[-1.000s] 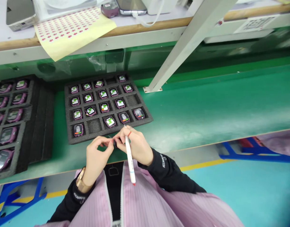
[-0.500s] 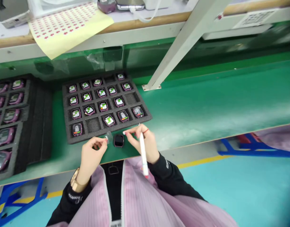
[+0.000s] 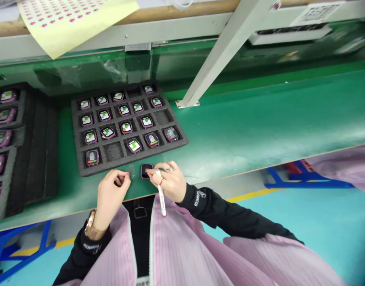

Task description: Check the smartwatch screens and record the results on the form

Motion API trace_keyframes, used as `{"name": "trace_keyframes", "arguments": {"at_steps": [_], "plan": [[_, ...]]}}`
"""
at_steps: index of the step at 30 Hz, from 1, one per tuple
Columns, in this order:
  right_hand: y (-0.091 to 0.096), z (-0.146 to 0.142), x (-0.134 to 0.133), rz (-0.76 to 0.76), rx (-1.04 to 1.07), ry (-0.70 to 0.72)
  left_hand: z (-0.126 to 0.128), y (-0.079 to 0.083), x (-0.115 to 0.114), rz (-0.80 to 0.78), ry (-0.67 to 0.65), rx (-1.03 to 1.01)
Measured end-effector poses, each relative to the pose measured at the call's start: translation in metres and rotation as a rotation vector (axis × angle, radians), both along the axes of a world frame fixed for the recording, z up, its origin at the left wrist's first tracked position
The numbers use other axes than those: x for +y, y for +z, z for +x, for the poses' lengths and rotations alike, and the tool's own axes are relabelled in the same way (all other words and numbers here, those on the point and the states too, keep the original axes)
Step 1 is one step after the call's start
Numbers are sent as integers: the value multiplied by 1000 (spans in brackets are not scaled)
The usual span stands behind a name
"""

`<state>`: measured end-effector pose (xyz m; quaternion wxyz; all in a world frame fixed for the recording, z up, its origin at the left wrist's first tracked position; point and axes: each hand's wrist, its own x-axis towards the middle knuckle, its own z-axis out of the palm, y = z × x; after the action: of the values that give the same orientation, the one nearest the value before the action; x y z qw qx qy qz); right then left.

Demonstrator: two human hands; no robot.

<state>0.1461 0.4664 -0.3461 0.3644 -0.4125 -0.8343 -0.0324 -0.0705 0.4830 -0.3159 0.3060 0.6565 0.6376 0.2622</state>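
A small dark watch body (image 3: 146,170) lies on the green bench just in front of the black foam tray (image 3: 122,164). My right hand (image 3: 168,182) rests beside it with fingertips touching its edge, and a white pen (image 3: 161,198) is tucked between the fingers. My left hand (image 3: 111,191) is curled to the left of the watch, thumb and fingers pinched on a small clear film I can barely make out. The tray holds several purple watches (image 3: 134,145) with lit screens.
A second foam tray (image 3: 36,159) with purple watches sits at the far left. A slanted white metal strut (image 3: 218,55) lands on the bench behind the tray. A yellow sticker sheet (image 3: 72,20) hangs from the shelf above. The bench edge runs close to my body.
The watch went from between both hands down onto the bench. My hands parted, then my right hand came back to touch the watch. The left hand stays pinched.
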Motion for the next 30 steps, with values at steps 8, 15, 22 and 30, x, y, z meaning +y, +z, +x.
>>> {"name": "trace_keyframes", "arguments": {"at_steps": [8, 15, 22, 30], "plan": [[16, -2, -12, -121, -60, -11, 1, -7, -4, 44, -31, 37], [11, 3, -11, -278, 217, -67, 2, -6, -6, 65, -16, 14], [7, 0, -17, -164, -6, 46, 1, -11, -8, 79, -22, 19], [7, 1, -15, -164, 11, 3, 1, -11, -10, 89, -19, -24]]}}
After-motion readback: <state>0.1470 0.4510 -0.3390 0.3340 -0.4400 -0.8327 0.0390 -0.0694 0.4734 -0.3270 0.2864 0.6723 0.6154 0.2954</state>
